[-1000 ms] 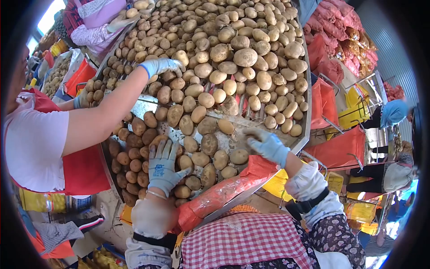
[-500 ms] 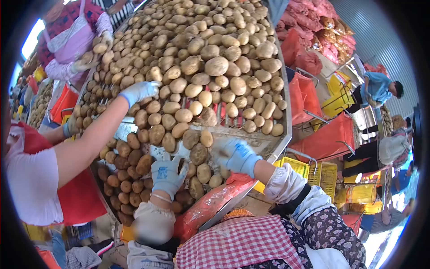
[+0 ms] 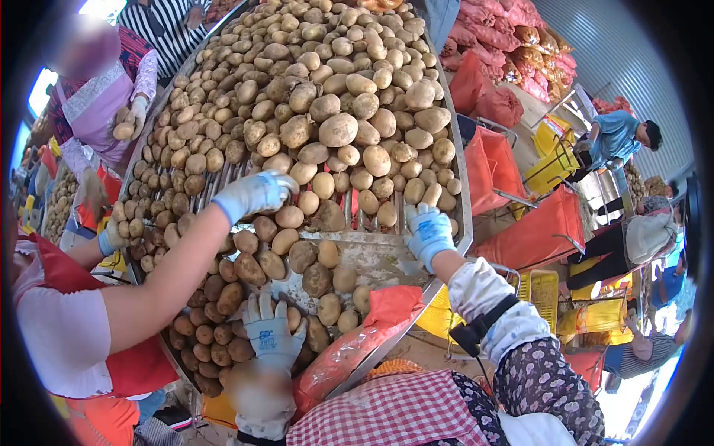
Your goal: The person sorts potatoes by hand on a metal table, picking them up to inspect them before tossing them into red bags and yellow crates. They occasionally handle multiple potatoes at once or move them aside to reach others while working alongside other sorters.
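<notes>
**Gloved hands on the potato table**

The left hand (image 3: 271, 334) lies flat on the potatoes (image 3: 338, 130) at the near, low end of the table (image 3: 383, 256), fingers spread and gripping nothing. The right hand (image 3: 428, 232) reaches to the table's right rim, its back to the camera and fingertips among the potatoes there; whether they close on one cannot be told. Potatoes cover the table from near end to far. A co-worker's gloved hand (image 3: 253, 195) reaches in from the left, just above the left hand. A red bag (image 3: 357, 334) hangs at the near edge. Orange sacks (image 3: 532, 238) stand to the right.
</notes>
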`<state>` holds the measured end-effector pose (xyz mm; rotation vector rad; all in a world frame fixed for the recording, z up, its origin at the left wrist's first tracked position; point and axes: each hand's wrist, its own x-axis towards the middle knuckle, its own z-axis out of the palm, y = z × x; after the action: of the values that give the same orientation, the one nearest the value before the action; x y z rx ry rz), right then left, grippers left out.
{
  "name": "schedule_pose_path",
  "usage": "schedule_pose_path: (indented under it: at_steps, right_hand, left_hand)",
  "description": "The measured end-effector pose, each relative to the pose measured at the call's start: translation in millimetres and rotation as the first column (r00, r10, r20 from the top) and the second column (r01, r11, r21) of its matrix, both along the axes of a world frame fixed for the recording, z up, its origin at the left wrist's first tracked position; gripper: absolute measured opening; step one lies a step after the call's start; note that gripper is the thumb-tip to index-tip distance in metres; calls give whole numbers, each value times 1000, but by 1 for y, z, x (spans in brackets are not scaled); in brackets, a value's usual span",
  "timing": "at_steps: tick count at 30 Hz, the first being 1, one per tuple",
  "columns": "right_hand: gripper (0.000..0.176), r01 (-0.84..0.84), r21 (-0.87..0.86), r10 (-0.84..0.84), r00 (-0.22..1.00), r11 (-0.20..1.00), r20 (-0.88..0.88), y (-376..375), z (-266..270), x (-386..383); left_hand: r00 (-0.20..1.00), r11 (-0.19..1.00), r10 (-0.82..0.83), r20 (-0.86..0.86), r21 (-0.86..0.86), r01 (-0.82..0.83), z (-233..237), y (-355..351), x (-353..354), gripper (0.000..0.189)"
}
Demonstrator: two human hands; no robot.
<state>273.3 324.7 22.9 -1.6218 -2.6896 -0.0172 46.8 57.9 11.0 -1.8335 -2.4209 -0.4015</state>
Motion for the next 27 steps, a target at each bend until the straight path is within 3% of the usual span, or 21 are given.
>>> schedule_pose_path:
  at_steps: [1, 2, 6, 8, 9, 11, 12, 13, 14, 16, 18, 20, 21, 24, 25, 26, 27]
  right_hand:
    - [40, -4, -38, 14, 969, 999, 245, 2, -3, -2]
    - [40, -10, -35, 18, 971, 999, 240, 8, -8, -2]
    - [41, -17, -90, 30, 988, 996, 150, 24, 2, 6]
    - [43, 57, -239, -123, 954, 969, -273, 27, 11, 8]
    - [52, 76, -248, -146, 949, 966, -278, 28, 16, 4]
    - [53, 65, -233, -117, 969, 970, -217, 15, 15, -14]
    - [55, 61, -201, -93, 984, 978, -154, 9, 16, -23]
    - [63, 28, -309, -77, 987, 951, -144, 15, 4, -30]
    - [63, 23, -306, -72, 986, 952, -150, 15, 2, -39]
    - [68, 43, -379, -70, 996, 925, -56, 14, 0, -53]
    - [66, 35, -342, -85, 987, 939, -134, 12, -8, -38]
    - [66, -50, -572, -328, 776, 819, -539, 21, -6, -19]
    - [66, -54, -571, -322, 781, 819, -535, 25, -2, -19]
    - [60, -168, -380, -151, 718, 910, -680, 37, 16, -23]
    - [59, -234, -355, -10, 823, 905, -568, 41, 24, -33]
    - [59, -234, -361, -17, 819, 903, -574, 38, 20, -43]
    - [58, -251, -348, 94, 907, 903, -410, 34, 16, -55]
  left_hand:
    - [999, 999, -4, 37, -52, 6, -4, 8, -1, 60]
    - [997, 995, -3, 75, -100, 10, -7, 16, -2, 65]
    - [973, 996, -82, 215, -29, 90, -17, 24, -16, 64]
    - [951, 988, -151, 268, 58, 141, -16, 19, -23, 57]
    - [954, 990, -137, 267, 51, 128, -15, 18, -22, 57]
    - [854, 961, -80, 515, 266, -70, -14, 15, -18, 55]
    - [856, 964, -76, 511, 258, -69, -8, 21, -14, 55]
    - [879, 956, -177, 442, 291, 46, -1, 34, -10, 57]
    - [888, 935, -276, 367, 318, 160, 6, 48, -5, 60]
    - [926, 951, -269, 266, 226, 211, 18, 83, 14, 63]
    - [945, 957, -280, 170, 128, 261, 13, 95, 27, 66]
    - [960, 975, -221, 169, 33, 218, -12, 100, 34, 71]
    - [957, 971, -239, 163, 15, 240, -17, 91, 34, 75]
    - [971, 987, -137, 194, -59, 151, -7, 56, 28, 75]
    - [980, 996, -23, 197, -75, 38, 3, 47, 28, 71]
    - [981, 996, -24, 191, -84, 40, 0, 42, 21, 71]
    - [992, 1000, 7, 125, 12, -9, -5, 38, 11, 69]
